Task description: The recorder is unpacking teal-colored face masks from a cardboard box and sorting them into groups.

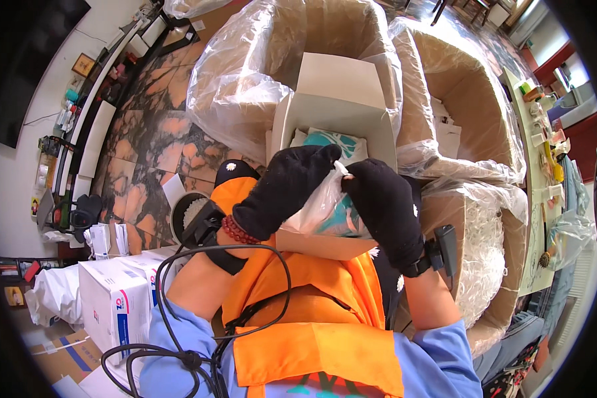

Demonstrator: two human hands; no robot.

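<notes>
Both my hands wear black gloves and meet over an open cardboard box (pixel 338 79) in front of my body. My left hand (pixel 288 189) has its fingers closed on the gathered top of a white plastic bag (pixel 315 202) with teal print. From the other side, my right hand (pixel 386 205) pinches the same twisted end. The bag's body sits inside the box, partly behind my hands. Farther back in the box lies a white packet (pixel 335 139) with a teal pattern. The fingertips of both hands are partly hidden.
Large plastic-lined cartons (pixel 239 86) (pixel 477 99) stand beyond and to the right; a nearer carton holds white shredded filler (pixel 481 259). At left are a round bin (pixel 191 209) and white boxes (pixel 113 292). A black cable (pixel 288 285) loops by my left arm.
</notes>
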